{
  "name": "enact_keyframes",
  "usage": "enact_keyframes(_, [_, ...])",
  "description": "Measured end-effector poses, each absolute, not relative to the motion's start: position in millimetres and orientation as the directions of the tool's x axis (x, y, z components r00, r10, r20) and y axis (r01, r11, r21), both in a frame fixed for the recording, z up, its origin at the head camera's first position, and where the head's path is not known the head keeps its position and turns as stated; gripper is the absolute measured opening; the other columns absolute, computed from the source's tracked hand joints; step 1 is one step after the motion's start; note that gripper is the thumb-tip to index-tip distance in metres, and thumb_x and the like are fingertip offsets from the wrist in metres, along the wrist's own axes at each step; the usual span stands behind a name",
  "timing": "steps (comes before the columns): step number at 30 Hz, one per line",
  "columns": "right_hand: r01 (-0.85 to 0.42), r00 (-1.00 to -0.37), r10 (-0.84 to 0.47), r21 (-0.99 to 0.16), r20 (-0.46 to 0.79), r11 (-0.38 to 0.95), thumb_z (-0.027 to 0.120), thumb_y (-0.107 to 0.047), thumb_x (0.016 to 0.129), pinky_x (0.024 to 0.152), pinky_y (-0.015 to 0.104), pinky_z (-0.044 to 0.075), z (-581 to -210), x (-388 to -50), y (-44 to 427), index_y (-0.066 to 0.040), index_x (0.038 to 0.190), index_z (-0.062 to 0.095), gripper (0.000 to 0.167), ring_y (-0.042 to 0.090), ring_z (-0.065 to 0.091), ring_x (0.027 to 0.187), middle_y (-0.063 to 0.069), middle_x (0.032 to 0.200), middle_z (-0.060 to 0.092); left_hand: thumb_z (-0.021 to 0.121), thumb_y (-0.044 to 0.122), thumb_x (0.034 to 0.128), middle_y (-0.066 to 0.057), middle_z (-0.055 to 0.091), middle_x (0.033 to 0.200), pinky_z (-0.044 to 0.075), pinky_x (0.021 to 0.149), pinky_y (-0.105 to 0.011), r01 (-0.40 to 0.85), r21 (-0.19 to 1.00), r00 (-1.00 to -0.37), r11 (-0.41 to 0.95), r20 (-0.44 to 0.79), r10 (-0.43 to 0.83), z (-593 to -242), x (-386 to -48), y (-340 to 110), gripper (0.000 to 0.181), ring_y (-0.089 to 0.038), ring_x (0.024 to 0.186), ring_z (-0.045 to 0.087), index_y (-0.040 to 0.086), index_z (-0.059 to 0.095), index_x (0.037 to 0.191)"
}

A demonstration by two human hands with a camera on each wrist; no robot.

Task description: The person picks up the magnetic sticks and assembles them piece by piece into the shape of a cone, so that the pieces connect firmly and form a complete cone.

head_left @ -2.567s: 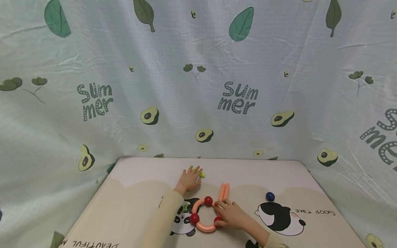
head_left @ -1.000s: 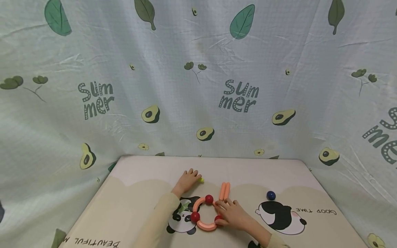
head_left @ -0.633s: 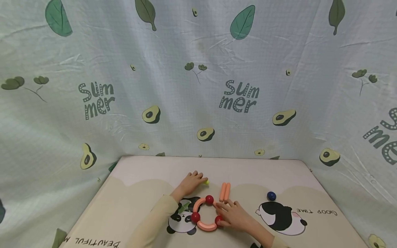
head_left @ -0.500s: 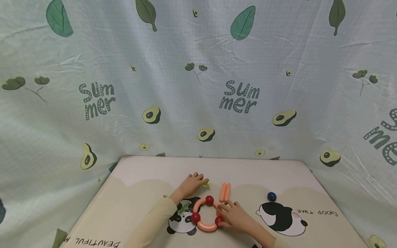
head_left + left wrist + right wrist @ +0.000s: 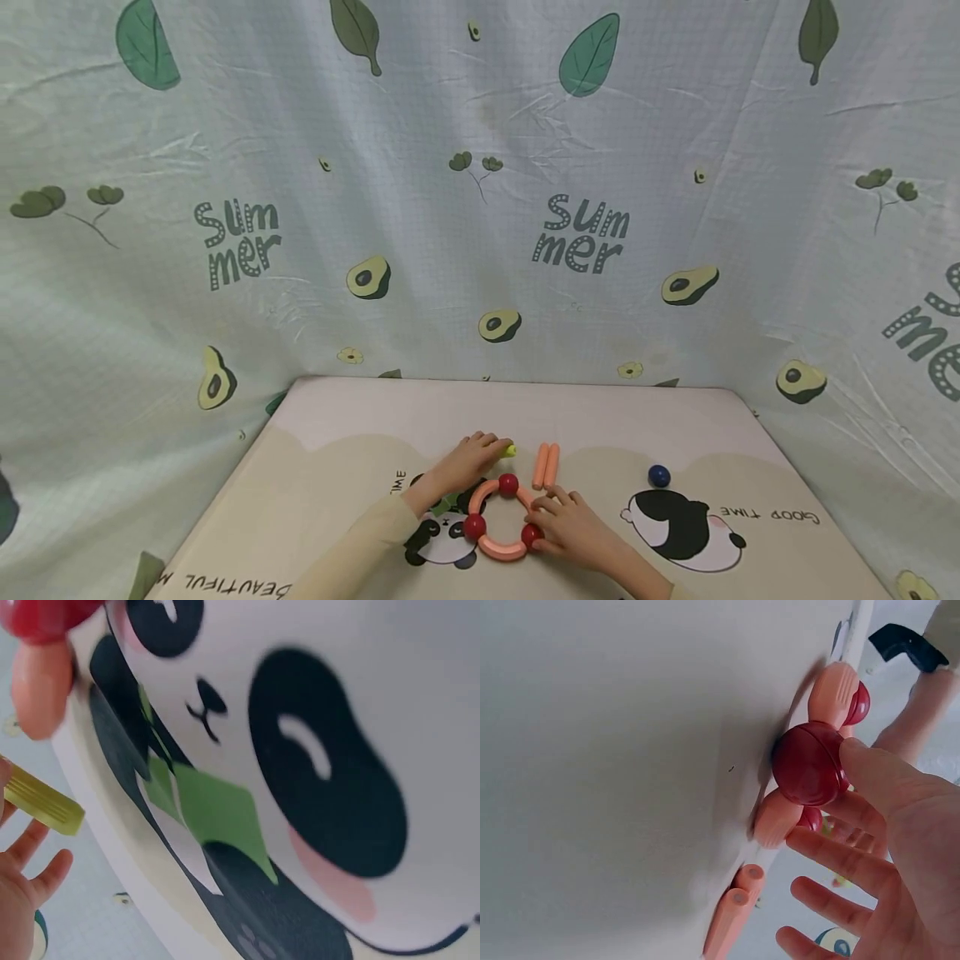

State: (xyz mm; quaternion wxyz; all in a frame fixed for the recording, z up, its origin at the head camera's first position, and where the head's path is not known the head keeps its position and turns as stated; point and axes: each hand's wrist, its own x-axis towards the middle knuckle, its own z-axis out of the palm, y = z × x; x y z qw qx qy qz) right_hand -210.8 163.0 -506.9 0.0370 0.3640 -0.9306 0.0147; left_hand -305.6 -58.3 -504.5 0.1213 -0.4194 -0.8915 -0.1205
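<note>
A ring of curved orange sticks (image 5: 502, 550) joined by red balls (image 5: 474, 527) lies on the table, partly over a printed panda. My left hand (image 5: 468, 462) is just behind the ring and holds a short yellow-green stick (image 5: 510, 451); in the left wrist view the stick (image 5: 46, 804) lies between its fingers. At the ring's right side my right hand (image 5: 573, 529) grips it, thumb on a red ball (image 5: 807, 763) and a finger touching an orange piece (image 5: 777, 819), other fingers spread. Two straight orange sticks (image 5: 546, 465) lie side by side behind the right hand.
A dark blue ball (image 5: 659, 476) rests on the table (image 5: 337, 408) to the right, behind a printed dog. A curtain (image 5: 420, 208) with leaf and avocado prints hangs behind the table.
My left hand has pulled the yellow-green stick nearer and to the right, towards the ring, its fingers now closed around it. My right hand has stayed at the ring.
</note>
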Motion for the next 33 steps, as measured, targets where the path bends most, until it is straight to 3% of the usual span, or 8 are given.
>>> enact_keyframes(8, [-0.676, -0.734, -0.672, -0.006, 0.098, 0.737, 0.049, -0.046, 0.085, 0.078, 0.045, 0.043, -511, -210, 164, -0.024, 0.109, 0.06, 0.034, 0.025, 0.045, 0.11, -0.004, 0.111, 0.057, 0.047, 0.009, 0.0914, -0.006, 0.057, 0.103, 0.048, 0.078, -0.027, 0.827, 0.314, -0.561, 0.466, 0.42, 0.713, -503, -296, -57, 0.036, -0.013, 0.089, 0.056, 0.006, 0.043, 0.127])
enact_keyframes(16, [-0.663, -0.746, -0.658, -0.019, 0.105, 0.749, 0.052, -0.046, 0.084, 0.076, 0.043, 0.043, -511, -209, 164, -0.024, 0.106, 0.06, 0.032, 0.023, 0.046, 0.106, -0.005, 0.109, 0.057, 0.044, 0.013, 0.0933, -0.01, 0.055, 0.116, 0.048, 0.082, -0.03, 0.698, 0.567, -0.675, 0.438, 0.316, 0.667, -493, -289, -49, 0.036, -0.02, 0.101, 0.056, 0.004, 0.042, 0.128])
enact_keyframes(24, [-0.657, -0.752, -0.652, -0.034, 0.097, 0.753, 0.05, -0.047, 0.085, 0.076, 0.042, 0.043, -510, -208, 163, -0.023, 0.107, 0.06, 0.034, 0.022, 0.046, 0.106, -0.004, 0.11, 0.057, 0.045, 0.014, 0.0929, -0.014, 0.056, 0.113, 0.049, 0.076, -0.024, 0.66, 0.64, -0.692, 0.393, 0.314, 0.65, -490, -286, -42, 0.034, -0.024, 0.095, 0.06, 0.005, 0.04, 0.126])
enact_keyframes(33, [-0.656, -0.754, -0.65, -0.052, 0.091, 0.753, 0.05, -0.047, 0.085, 0.074, 0.038, 0.043, -510, -209, 162, -0.024, 0.106, 0.06, 0.033, 0.018, 0.046, 0.1, -0.005, 0.109, 0.057, 0.045, 0.014, 0.0928, -0.017, 0.055, 0.114, 0.05, 0.077, -0.028, 0.629, 0.695, -0.712, 0.349, 0.335, 0.617, -493, -288, -38, 0.035, -0.026, 0.097, 0.06, 0.008, 0.039, 0.127])
